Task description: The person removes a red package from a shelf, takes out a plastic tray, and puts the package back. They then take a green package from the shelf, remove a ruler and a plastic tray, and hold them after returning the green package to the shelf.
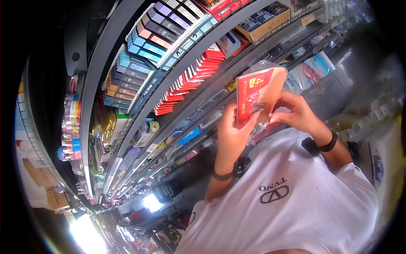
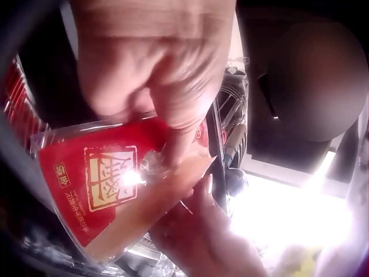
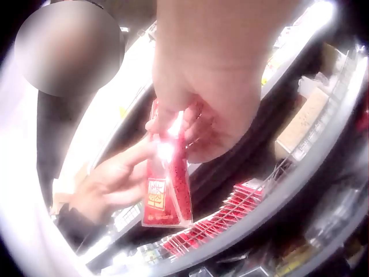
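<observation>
Just beyond my white printed T-shirt, both hands hold a boxy red-and-tan packet in clear plastic. My left hand grips it, thumb pressed to its face; my right hand pinches its edge with bent fingers. Thin red-and-white packets line the grey shelving to the left.

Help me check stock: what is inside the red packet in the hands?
The red packet shows clear plastic over its printed outside; whatever lies within is covered by that printing and cannot be seen. The left grip also hides part of it.
</observation>
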Demonstrator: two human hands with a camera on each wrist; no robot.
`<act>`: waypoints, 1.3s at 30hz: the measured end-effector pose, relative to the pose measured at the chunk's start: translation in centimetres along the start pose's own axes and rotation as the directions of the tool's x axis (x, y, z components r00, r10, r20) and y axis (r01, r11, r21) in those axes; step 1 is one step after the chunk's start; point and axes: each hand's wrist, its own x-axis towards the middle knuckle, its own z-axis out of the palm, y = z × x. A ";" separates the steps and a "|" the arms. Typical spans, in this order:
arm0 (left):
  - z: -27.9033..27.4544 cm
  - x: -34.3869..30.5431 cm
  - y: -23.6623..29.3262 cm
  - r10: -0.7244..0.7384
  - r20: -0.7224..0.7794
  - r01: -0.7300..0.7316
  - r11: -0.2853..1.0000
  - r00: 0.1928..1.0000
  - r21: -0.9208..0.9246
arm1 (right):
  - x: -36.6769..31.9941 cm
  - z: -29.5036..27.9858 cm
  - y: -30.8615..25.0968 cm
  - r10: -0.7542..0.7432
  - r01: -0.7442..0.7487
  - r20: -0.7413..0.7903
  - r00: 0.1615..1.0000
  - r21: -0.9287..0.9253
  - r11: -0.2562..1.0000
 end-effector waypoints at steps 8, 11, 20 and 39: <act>0.3 -0.9 0.4 0.206 0.005 -0.201 0.950 0.979 0.241 | -0.7 0.2 -0.1 -0.151 0.140 -0.055 0.987 -0.167 0.976; 0.3 -0.8 1.2 0.271 0.100 -0.289 0.907 0.957 0.306 | -0.8 0.1 -0.4 -0.300 0.269 -0.047 0.953 -0.327 0.906; 0.1 -1.0 2.5 0.230 0.244 -0.300 0.905 0.942 0.303 | -1.3 -0.5 0.0 -0.353 0.325 -0.074 0.933 -0.255 0.911; 1.3 0.1 2.6 0.247 0.242 -0.321 0.883 0.938 0.343 | -0.5 0.2 -0.1 -0.217 0.175 -0.255 0.942 -0.177 0.968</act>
